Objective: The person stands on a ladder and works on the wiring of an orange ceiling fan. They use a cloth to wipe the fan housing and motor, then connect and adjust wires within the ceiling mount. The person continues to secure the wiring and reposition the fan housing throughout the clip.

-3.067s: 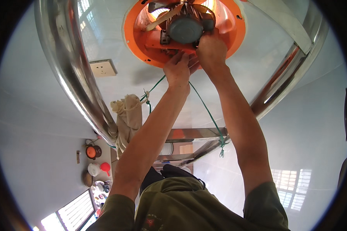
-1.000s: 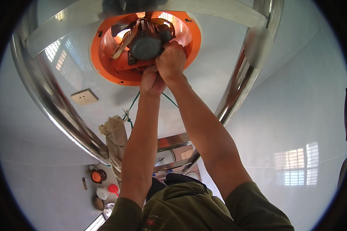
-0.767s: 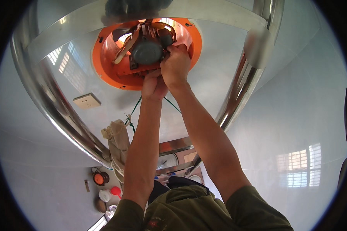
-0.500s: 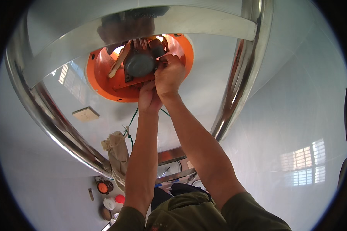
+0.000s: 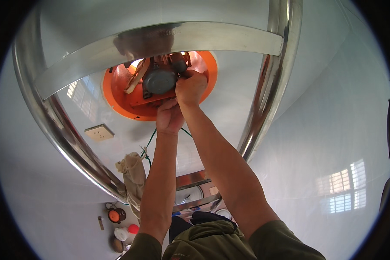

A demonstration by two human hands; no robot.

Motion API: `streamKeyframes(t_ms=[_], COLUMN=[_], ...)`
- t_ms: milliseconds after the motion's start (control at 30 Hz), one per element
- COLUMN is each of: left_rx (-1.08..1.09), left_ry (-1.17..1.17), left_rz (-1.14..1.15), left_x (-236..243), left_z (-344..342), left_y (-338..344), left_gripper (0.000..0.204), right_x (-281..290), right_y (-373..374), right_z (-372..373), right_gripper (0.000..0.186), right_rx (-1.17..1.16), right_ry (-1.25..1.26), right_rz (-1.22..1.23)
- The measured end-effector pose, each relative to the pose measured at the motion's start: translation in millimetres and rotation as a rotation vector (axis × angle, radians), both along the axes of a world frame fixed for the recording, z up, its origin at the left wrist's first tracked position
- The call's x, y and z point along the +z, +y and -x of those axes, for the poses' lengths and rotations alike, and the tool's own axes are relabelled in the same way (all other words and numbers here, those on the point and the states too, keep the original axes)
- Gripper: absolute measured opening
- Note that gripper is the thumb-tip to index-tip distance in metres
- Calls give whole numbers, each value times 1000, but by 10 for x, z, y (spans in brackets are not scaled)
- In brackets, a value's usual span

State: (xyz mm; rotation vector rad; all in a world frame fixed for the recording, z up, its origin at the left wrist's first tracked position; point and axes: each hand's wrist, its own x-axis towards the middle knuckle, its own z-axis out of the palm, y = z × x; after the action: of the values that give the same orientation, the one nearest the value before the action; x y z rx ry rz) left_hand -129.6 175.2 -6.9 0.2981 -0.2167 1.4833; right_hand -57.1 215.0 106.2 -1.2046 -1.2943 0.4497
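A round orange fan housing (image 5: 117, 106) is set into the pale glossy wall. Inside it a grey motor (image 5: 159, 82) sits on an orange bracket, with a smaller dark box-like part (image 5: 178, 65) at its upper right. My right hand (image 5: 190, 88) is closed beside the motor's right side, its fingers bent inward; what they hold is hidden. Just below and left of it, at the lower rim, my left hand (image 5: 170, 117) shows its palm side with fingers curled in against the right hand. Whatever those fingers grip cannot be made out. A pale, torn-looking strip (image 5: 138, 76) leans left of the motor.
A shiny metal ladder (image 5: 259, 99) frames the housing, its crossbar (image 5: 221, 37) passing in front of the top. A socket plate (image 5: 99, 132) is on the wall. A beige cloth bag (image 5: 134, 175) hangs at left near a green cord (image 5: 151, 138). Several items lie far below.
The whole view has shifted slightly, so ladder and housing appear lower. My right hand has turned a little at the motor's side; my left stays by the lower rim.
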Motion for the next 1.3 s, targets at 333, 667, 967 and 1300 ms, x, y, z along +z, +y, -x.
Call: streamKeyframes(t_ms=[333,667,967,1300], left_rx=[20,55,145,142], left_ry=[39,48,160,159], left_rz=[-61,-49,89,75], left_x=[55,164,358,190], left_z=[-37,-51,-145,-75], left_y=[-30,-61,-162,-85], left_gripper=[50,44,50,55], right_x=[56,292,-32,-204], right_y=[-12,-203,-156,-317], right_z=[53,-85,-240,-235], right_gripper=[11,17,26,16], right_rx=[-128,234,227,161], right_ry=[-86,-13,-203,32], right_rz=[19,339,-88,-203])
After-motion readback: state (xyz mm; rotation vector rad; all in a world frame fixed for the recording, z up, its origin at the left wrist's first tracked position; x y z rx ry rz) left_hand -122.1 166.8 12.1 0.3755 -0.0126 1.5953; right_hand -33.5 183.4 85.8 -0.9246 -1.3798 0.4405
